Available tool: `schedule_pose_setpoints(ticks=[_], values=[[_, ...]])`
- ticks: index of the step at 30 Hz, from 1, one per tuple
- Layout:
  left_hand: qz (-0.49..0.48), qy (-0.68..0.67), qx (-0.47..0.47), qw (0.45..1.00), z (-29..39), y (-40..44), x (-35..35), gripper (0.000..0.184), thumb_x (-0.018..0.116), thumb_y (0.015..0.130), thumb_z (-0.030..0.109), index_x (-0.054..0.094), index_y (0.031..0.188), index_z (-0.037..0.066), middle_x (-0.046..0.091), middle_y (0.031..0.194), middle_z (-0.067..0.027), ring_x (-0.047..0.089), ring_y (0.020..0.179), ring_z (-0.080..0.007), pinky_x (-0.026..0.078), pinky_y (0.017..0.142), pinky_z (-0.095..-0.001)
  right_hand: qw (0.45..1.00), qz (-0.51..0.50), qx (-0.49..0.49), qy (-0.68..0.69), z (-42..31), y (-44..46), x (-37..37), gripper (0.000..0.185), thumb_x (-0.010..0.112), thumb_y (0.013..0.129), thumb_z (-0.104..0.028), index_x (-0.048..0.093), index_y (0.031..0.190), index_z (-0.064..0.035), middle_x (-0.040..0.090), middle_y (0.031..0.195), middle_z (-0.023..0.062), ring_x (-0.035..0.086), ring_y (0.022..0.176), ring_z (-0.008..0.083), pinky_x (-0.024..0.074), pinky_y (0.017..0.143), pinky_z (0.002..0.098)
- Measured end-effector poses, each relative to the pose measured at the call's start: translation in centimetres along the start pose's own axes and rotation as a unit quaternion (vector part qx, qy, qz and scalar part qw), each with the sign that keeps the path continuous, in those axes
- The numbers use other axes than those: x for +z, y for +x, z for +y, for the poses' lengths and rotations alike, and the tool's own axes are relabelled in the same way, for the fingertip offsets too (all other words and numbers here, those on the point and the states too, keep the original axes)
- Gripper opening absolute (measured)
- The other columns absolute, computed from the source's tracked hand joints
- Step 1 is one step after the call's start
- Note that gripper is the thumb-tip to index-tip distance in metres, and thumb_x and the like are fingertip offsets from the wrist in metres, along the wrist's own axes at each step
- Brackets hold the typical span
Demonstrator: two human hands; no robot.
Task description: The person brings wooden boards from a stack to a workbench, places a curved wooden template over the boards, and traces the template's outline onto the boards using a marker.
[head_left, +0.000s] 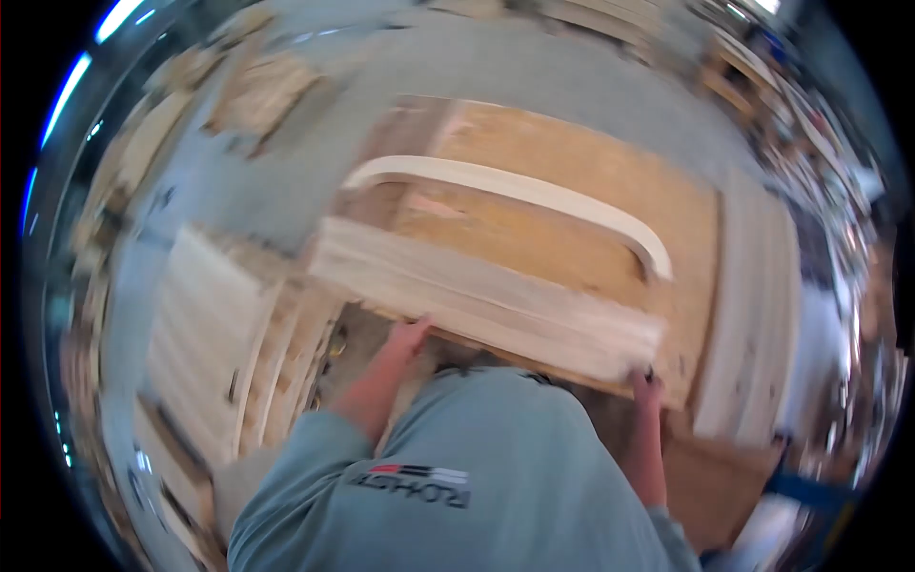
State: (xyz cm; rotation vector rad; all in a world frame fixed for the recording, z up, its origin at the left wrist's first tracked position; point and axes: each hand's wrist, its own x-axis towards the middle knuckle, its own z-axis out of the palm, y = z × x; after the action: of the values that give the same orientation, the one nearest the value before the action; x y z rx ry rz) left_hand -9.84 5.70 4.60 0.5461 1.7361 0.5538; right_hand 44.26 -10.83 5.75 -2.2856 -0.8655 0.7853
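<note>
A long pale wooden board lies across the near side of the work table in front of me. My left hand is closed on its near edge, left of the middle, the fingers partly hidden. At the board's near right corner, my right hand is closed on the edge. Something small and dark shows at its fingertips, too blurred to name. Beyond the board, a curved wooden piece with both ends bent towards me rests on the table.
The plywood table top has a darker board at its far left. Long planks stand along the right side. Stacked wooden panels are at left. Grey floor stretches behind, and cluttered shelving lines the right.
</note>
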Motion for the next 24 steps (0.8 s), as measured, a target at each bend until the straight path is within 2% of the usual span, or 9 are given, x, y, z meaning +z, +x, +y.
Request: schedule_pose_setpoints(ticks=[1, 2, 4, 7, 12, 16, 19, 22, 24], values=[[-0.005, 0.026, -0.036, 0.999, 1.7, -1.7, 0.0, 0.037, 0.078, 0.082, 0.042, 0.057, 0.075, 0.013, 0.048, 0.058, 0.0008, 0.045, 0.047, -0.0116, 0.033, 0.039, -0.0292, 0.998, 0.014, 0.063, 0.009, -0.5, -0.1, 0.4, 0.044, 0.073, 0.08, -0.036, 0.071, 0.095, 0.0058, 0.072, 0.081, 0.0089, 0.066, 0.078, 0.0165, 0.0527, 0.074, 0.0372], [-0.025, -0.02, -0.019, 0.999, -0.1, 0.9, -0.3, 0.036, 0.078, 0.082, 0.042, 0.056, 0.075, 0.015, 0.046, 0.059, 0.0028, 0.044, 0.048, -0.0109, 0.032, 0.04, -0.0282, 0.997, 0.032, 0.062, 0.036, 0.6, -0.1, 0.8, 0.048, 0.073, 0.079, -0.039, 0.071, 0.099, 0.0046, 0.073, 0.088, 0.0118, 0.067, 0.083, 0.0189, 0.0524, 0.077, 0.0384], [-0.088, -0.034, -0.058, 0.994, 0.3, 1.4, -1.7, 0.038, 0.078, 0.082, 0.044, 0.054, 0.078, 0.014, 0.045, 0.062, 0.0022, 0.045, 0.048, -0.0129, 0.034, 0.043, -0.0279, 0.994, 0.058, 0.079, -0.053, -1.4, -1.8, 0.7, 0.057, 0.069, 0.078, -0.049, 0.071, 0.111, -0.0023, 0.072, 0.097, 0.016, 0.068, 0.094, 0.0254, 0.0511, 0.085, 0.0404], [-0.102, -0.035, -0.09, 0.99, 0.8, 1.4, -2.9, 0.041, 0.077, 0.082, 0.047, 0.058, 0.089, 0.012, 0.052, 0.069, -0.0006, 0.051, 0.054, -0.0158, 0.038, 0.046, -0.0296, 0.987, 0.106, 0.105, -0.064, -3.0, -4.9, 1.8, 0.053, 0.065, 0.077, -0.046, 0.071, 0.103, 0.0011, 0.07, 0.098, 0.0253, 0.067, 0.099, 0.0378, 0.0506, 0.087, 0.044], [-0.087, 0.043, -0.134, 0.986, 1.4, 4.0, -7.6, 0.071, 0.076, 0.079, 0.057, 0.052, 0.126, 0.009, 0.062, 0.103, -0.008, 0.061, 0.079, -0.0236, 0.045, 0.058, -0.0345, 0.982, 0.093, 0.16, -0.035, -4.8, -10.4, 4.3, 0.052, 0.063, 0.075, -0.045, 0.07, 0.094, 0.0033, 0.069, 0.089, 0.0259, 0.067, 0.091, 0.0384, 0.0509, 0.083, 0.0446], [-0.113, 0.035, -0.122, 0.986, 1.3, 4.4, -11.1, 0.076, 0.075, 0.079, 0.059, 0.049, 0.128, 0.008, 0.061, 0.11, -0.0099, 0.061, 0.082, -0.0246, 0.046, 0.063, -0.0353, 0.985, 0.07, 0.156, 0.008, -4.5, -14.2, 6.8, 0.049, 0.064, 0.075, -0.045, 0.071, 0.094, 0.0, 0.07, 0.091, 0.0228, 0.068, 0.093, 0.037, 0.0516, 0.083, 0.0431], [-0.129, -0.003, -0.096, 0.987, 0.6, 6.4, -14.0, 0.066, 0.073, 0.082, 0.058, 0.053, 0.122, 0.009, 0.063, 0.106, -0.0093, 0.061, 0.086, -0.0242, 0.047, 0.068, -0.0359, 0.986, 0.086, 0.142, 0.024, -5.0, -16.7, 8.0, 0.057, 0.066, 0.077, -0.051, 0.07, 0.089, 0.0038, 0.069, 0.083, 0.0235, 0.069, 0.084, 0.0352, 0.0522, 0.078, 0.0428], [-0.224, -0.072, -0.094, 0.967, 0.2, 7.7, -15.5, 0.047, 0.066, 0.089, 0.052, 0.06, 0.111, 0.01, 0.065, 0.1, -0.008, 0.06, 0.092, -0.0234, 0.049, 0.075, -0.0365, 0.986, 0.06, 0.155, 0.018, -4.0, -16.7, 9.0, 0.067, 0.069, 0.077, -0.062, 0.072, 0.085, 0.0048, 0.07, 0.077, 0.0209, 0.071, 0.074, 0.0297, 0.0544, 0.071, 0.0418], [-0.247, -0.168, -0.097, 0.949, -0.3, 7.3, -14.3, 0.042, 0.063, 0.092, 0.049, 0.061, 0.11, 0.011, 0.065, 0.099, -0.0073, 0.06, 0.094, -0.0234, 0.05, 0.079, -0.0372, 0.979, 0.041, 0.182, 0.083, -4.9, -16.6, 9.2, 0.073, 0.072, 0.076, -0.061, 0.071, 0.104, 0.006, 0.073, 0.093, 0.0187, 0.071, 0.086, 0.0264, 0.0554, 0.078, 0.0396]])
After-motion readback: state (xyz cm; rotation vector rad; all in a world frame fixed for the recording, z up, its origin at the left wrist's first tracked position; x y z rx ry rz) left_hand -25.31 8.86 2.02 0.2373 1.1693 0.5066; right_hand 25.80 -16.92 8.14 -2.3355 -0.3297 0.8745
